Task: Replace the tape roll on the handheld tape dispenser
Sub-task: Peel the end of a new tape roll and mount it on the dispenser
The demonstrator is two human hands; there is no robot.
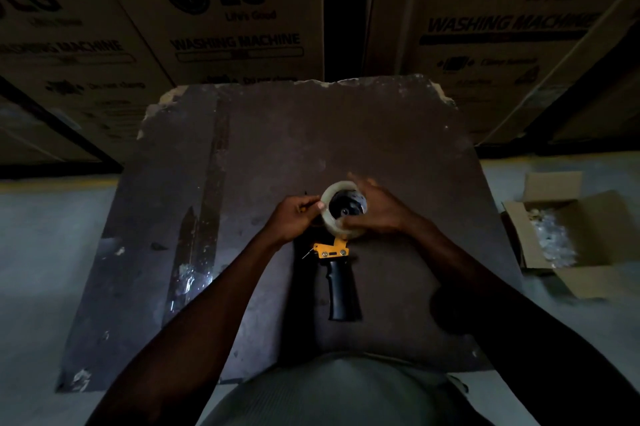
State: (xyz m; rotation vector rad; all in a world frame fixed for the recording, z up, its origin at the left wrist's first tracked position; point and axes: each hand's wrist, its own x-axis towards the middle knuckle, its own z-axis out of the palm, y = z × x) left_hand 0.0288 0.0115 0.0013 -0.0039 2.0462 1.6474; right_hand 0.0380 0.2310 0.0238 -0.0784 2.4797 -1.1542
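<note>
Clear round tape roll (341, 209) sits on yellow-and-black handheld tape dispenser (337, 273); right hand (377, 214) grips roll, left hand (296, 217) pinches its edge, likely the tape end; threading probably remains.

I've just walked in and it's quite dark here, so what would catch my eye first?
Mid-frame, both hands work a clear tape roll on a yellow-and-black handheld tape dispenser lying on a worn dark board. The left hand pinches at the roll's edge while the right hand cups it. Behind stand big cardboard washing-machine boxes, and an open small carton sits at right.
</note>
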